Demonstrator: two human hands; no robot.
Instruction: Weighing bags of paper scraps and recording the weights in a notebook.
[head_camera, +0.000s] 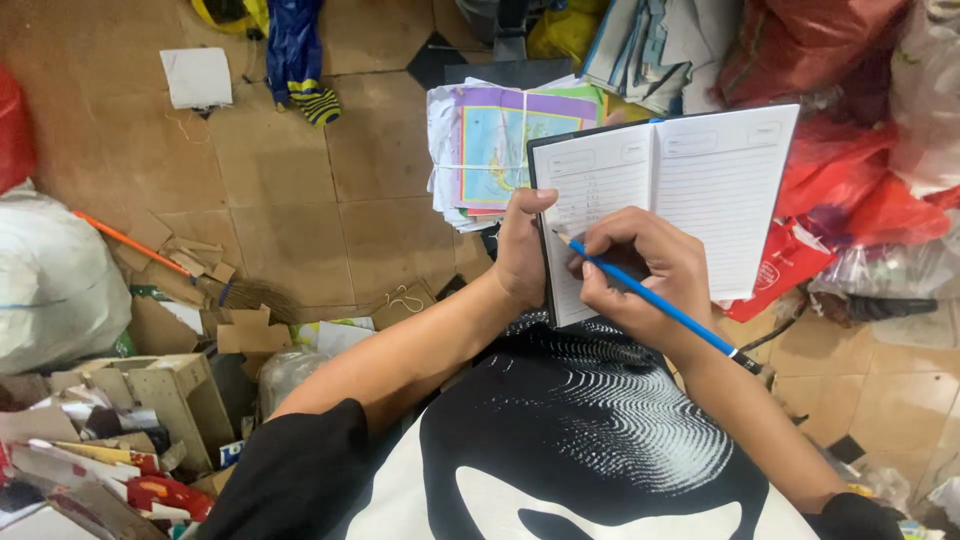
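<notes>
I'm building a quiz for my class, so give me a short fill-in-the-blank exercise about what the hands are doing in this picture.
1. The right hand writes with a pencil whose colour is ____.
2. The left hand holds an open ____ with lined pages.
3. Behind it lies a stack of papers tied with ____.
4. On the tiled floor at left lies a broom with an ____ handle.

Missing words: blue; notebook; string; orange

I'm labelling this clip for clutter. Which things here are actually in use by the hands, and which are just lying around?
In use:
- open lined notebook, held at its left edge by the left hand
- blue pencil, gripped by the right hand, tip on the left page

Lying about:
- tied bundle of books
- broom
- white sack
- red bags
- cardboard scraps
</notes>
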